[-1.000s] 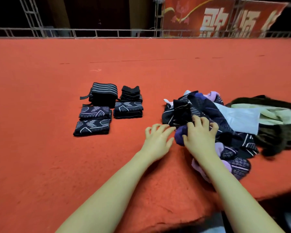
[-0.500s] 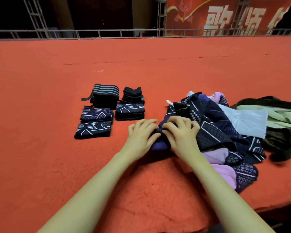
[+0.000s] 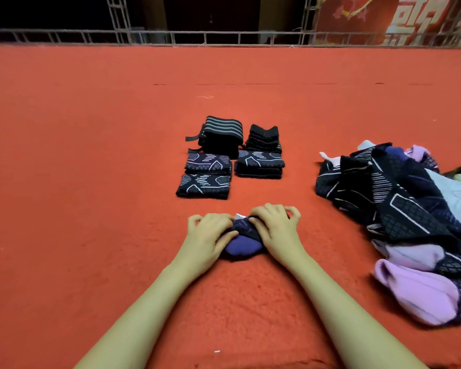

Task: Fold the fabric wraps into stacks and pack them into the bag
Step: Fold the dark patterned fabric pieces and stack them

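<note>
Now folding: left hand [image 3: 209,237] and right hand [image 3: 276,230] are both gripping a bunched purple-and-dark knit wrap [image 3: 242,242], curled fingers pinching it against the red felt-like carpet [image 3: 91,182], just in front of the folded stacks [image 3: 230,158]. Next move probably calls for flattening and squaring it. Unfolded pile [image 3: 399,209], soft and patterned, is lying well to the right.
</note>
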Tool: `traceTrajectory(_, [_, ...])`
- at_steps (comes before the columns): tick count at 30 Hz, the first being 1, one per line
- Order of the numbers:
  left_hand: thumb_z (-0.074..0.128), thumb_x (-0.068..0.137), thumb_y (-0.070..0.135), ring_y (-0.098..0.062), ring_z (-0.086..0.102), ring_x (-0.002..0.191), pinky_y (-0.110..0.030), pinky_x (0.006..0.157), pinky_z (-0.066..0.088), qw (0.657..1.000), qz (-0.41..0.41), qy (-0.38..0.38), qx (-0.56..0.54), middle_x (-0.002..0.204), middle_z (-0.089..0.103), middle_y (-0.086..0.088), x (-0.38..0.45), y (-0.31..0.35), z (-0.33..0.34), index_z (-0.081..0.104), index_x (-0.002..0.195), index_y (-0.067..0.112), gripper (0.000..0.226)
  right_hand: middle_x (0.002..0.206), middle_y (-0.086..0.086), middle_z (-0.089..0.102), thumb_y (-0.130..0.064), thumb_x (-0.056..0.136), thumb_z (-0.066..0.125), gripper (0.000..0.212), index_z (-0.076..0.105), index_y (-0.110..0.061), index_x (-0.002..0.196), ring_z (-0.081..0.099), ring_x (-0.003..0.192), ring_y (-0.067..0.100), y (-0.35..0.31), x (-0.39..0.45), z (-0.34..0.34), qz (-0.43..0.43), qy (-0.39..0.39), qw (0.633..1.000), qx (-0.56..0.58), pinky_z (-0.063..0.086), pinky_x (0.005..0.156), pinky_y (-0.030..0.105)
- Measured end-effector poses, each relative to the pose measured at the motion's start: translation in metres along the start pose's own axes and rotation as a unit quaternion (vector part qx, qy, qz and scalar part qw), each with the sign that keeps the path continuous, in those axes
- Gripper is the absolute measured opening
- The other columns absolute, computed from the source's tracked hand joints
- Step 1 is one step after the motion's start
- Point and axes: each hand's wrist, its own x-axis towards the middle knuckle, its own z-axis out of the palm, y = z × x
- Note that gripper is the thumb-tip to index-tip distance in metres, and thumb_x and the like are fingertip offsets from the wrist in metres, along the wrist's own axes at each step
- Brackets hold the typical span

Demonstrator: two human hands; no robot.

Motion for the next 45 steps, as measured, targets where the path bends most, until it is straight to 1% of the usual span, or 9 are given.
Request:
traceTrajectory(7, [0.044, 0.091, 0.035, -0.003, 0.05, 0.102, -0.025, 0.075, 0.018, 0.993, -0.069, 0.088, -0.034, 0.109, 0.064, 0.009, -0.008, -0.001, -0.005, 0.048, 0.099, 0.033, 0.009, 0.083, -0.008, 0.056, -0.04, 0.09, 0.035, 0.03, 0.061, -0.026, 0.089, 0.049, 0.086, 0.022, 0.006, 0.012, -0.001, 0.103, 0.027, 0.994, -0.017, 0.013, 0.076, 0.031])
traceTrajectory(17, [0.046, 0.091, 0.036, -0.013, 0.051, 0.089, -0.029, 0.076, 0.022, 0.97, -0.159, 0.18, 0.044, 0.101, 0.061, 0.005, -0.009, -0.004, -0.009, 0.059, 0.084, 0.019, 0.022, 0.095, -0.006, 0.054, -0.034, 0.097, 0.046, 0.016, 0.061, -0.027, 0.096, 0.042, 0.101, 0.021, 0.015, 0.027, 0.01, 0.183, -0.069, 0.98, -0.037, 0.015, 0.087, 0.036])
traceTrajectory(22, [0.039, 0.085, 0.037, -0.026, 0.056, 0.099, -0.033, 0.077, 0.026, 0.965, -0.212, 0.134, 0.081, 0.114, 0.062, -0.001, 0.001, 0.001, -0.007, 0.061, 0.099, 0.014, 0.035, 0.104, -0.004, 0.053, -0.033, 0.095, 0.052, 0.014, 0.063, -0.027, 0.1, 0.041, 0.105, 0.021, 0.013, 0.025, 0.01, 0.159, -0.081, 0.983, -0.054, 0.015, 0.091, 0.036])
traceTrajectory(24, [0.041, 0.082, 0.028, -0.02, 0.051, 0.114, -0.034, 0.085, 0.028, 0.983, -0.131, 0.108, 0.075, 0.129, 0.058, -0.002, 0.008, 0.014, -0.006, 0.06, 0.119, 0.014, 0.044, 0.108, -0.003, 0.053, -0.029, 0.091, 0.058, 0.013, 0.063, -0.024, 0.102, 0.043, 0.105, 0.023, 0.012, 0.023, 0.009, 0.155, -0.046, 0.986, -0.035, 0.016, 0.091, 0.035])
traceTrajectory(27, [0.043, 0.083, 0.034, -0.021, 0.055, 0.116, -0.037, 0.089, 0.03, 0.987, 0.035, 0.011, 0.159, 0.124, 0.063, 0.0, 0.015, 0.025, 0.003, 0.066, 0.115, 0.017, 0.042, 0.103, -0.004, 0.056, -0.03, 0.087, 0.056, 0.013, 0.063, -0.022, 0.095, 0.046, 0.101, 0.021, 0.01, 0.019, 0.005, 0.122, 0.017, 0.992, -0.014, 0.016, 0.085, 0.032])
traceTrajectory(30, [0.041, 0.081, 0.044, -0.02, 0.059, 0.112, -0.039, 0.089, 0.031, 0.976, 0.003, -0.034, 0.216, 0.116, 0.067, 0.0, 0.014, 0.014, 0.017, 0.069, 0.103, 0.017, 0.044, 0.098, -0.01, 0.058, -0.039, 0.088, 0.043, 0.024, 0.063, -0.026, 0.086, 0.044, 0.098, 0.011, 0.008, 0.007, 0.0, 0.07, 0.013, 0.997, 0.005, 0.011, 0.078, 0.027])
traceTrajectory(35, [0.046, 0.082, 0.039, -0.011, 0.062, 0.105, -0.029, 0.084, 0.024, 0.992, -0.085, 0.021, 0.095, 0.111, 0.068, 0.007, 0.009, 0.002, 0.018, 0.068, 0.094, 0.019, 0.032, 0.098, -0.017, 0.062, -0.047, 0.086, 0.043, 0.028, 0.066, -0.03, 0.088, 0.05, 0.101, 0.009, 0.006, 0.0, -0.001, -0.021, -0.039, 0.999, -0.018, 0.011, 0.079, 0.028])
traceTrajectory(40, [0.049, 0.085, 0.045, -0.001, 0.049, 0.104, -0.026, 0.075, 0.017, 0.992, -0.09, 0.087, -0.019, 0.105, 0.066, 0.016, 0.003, 0.005, 0.011, 0.069, 0.091, 0.024, 0.03, 0.08, -0.014, 0.061, -0.04, 0.094, 0.038, 0.027, 0.062, -0.029, 0.088, 0.048, 0.084, 0.006, 0.007, -0.001, -0.004, -0.023, 0.013, 1.0, -0.012, 0.012, 0.078, 0.028])
traceTrajectory(45, [0.043, 0.092, 0.041, 0.0, 0.049, 0.097, -0.03, 0.078, 0.021, 0.986, -0.1, 0.126, -0.045, 0.099, 0.063, 0.018, 0.001, 0.007, 0.007, 0.07, 0.092, 0.025, 0.031, 0.068, -0.01, 0.054, -0.048, 0.101, 0.019, 0.053, 0.06, -0.024, 0.079, 0.042, 0.076, 0.011, 0.003, -0.004, -0.005, -0.038, 0.061, 0.996, -0.056, 0.018, 0.075, 0.034])
